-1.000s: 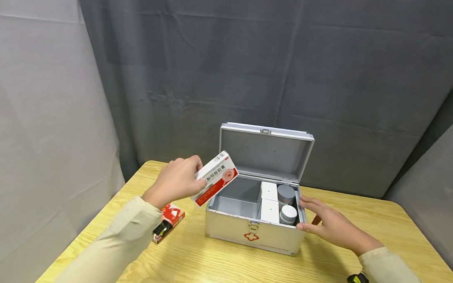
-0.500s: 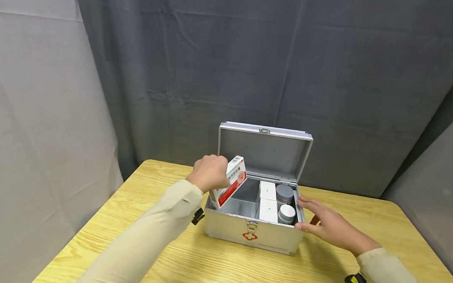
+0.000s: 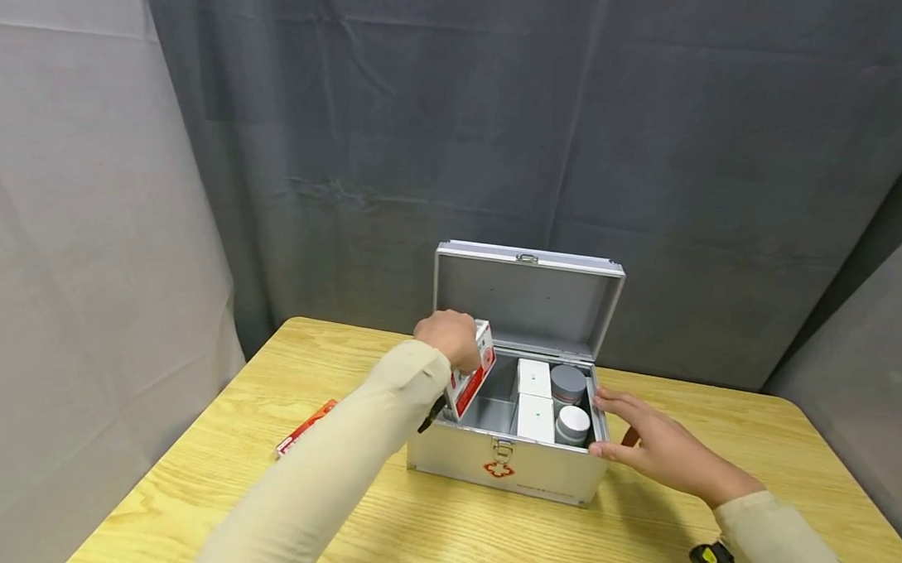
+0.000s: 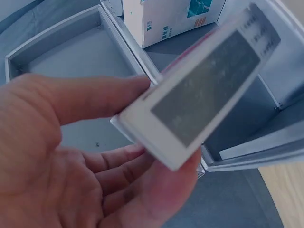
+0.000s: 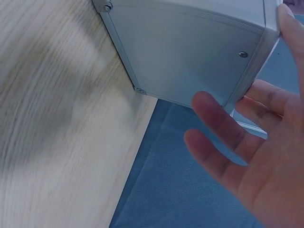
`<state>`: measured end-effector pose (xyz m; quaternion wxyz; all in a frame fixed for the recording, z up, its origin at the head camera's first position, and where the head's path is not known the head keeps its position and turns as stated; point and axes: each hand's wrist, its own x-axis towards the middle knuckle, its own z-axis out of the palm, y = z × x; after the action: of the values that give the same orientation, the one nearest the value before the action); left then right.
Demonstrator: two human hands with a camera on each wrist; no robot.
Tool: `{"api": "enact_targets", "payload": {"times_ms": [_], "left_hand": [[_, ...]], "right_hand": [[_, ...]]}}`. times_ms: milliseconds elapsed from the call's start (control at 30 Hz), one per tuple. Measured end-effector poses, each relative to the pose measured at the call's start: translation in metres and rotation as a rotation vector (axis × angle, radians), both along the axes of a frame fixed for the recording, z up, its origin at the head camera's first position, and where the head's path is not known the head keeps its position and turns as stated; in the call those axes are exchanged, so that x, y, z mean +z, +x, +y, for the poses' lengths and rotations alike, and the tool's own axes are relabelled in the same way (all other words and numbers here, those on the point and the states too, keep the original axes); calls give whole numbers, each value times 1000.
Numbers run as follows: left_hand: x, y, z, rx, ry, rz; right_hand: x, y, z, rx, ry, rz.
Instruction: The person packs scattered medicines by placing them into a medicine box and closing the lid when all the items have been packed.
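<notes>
In the head view my left hand pinches a white and red medicine box, tilted, over the left compartment of a silver first-aid case. The left wrist view shows the thumb on one side of this medicine box and fingers on the other. My right hand touches the case's right rim with thumb and fingers extended. Seen from the right wrist, some fingers of that hand touch the case's side wall, while others stand apart from it. Part of the medicine box is hidden behind the left hand.
Inside the case's right part stand two white boxes, a grey-lidded bottle and a white-lidded bottle. The lid stands raised at the back. A red box lies on the wooden table, partly behind the left sleeve.
My left hand has moved right with the medicine box, from left of the case to over its left compartment, and the box has turned more upright. The right hand has stayed at the rim.
</notes>
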<state>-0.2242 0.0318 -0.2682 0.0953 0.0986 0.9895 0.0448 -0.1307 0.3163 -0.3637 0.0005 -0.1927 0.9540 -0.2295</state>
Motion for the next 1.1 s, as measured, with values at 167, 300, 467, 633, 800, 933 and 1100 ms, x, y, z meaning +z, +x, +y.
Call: {"api": "enact_targets", "payload": {"times_ms": [167,300,467,633,800,933,1100], "left_hand": [[-3,-1,7,-7,10,-50],[-2,3,14,-18,-6,-68],[4,6,20,25,-88,-140],[12,4,26,31,-143,-304],[13,5,24,-26,-62,-360],[12,6,25,-5,-37,-418],[7,5,24,31,15,-428]], "right_hand": [[3,4,1,-7,5,-4],[3,6,3,-28,23,-3],[3,8,3,-19,31,17],[3,10,2,-11,30,20],[3,13,2,-5,17,25],[1,15,0,-4,5,24],[1,17,-5,-11,-1,0]]}}
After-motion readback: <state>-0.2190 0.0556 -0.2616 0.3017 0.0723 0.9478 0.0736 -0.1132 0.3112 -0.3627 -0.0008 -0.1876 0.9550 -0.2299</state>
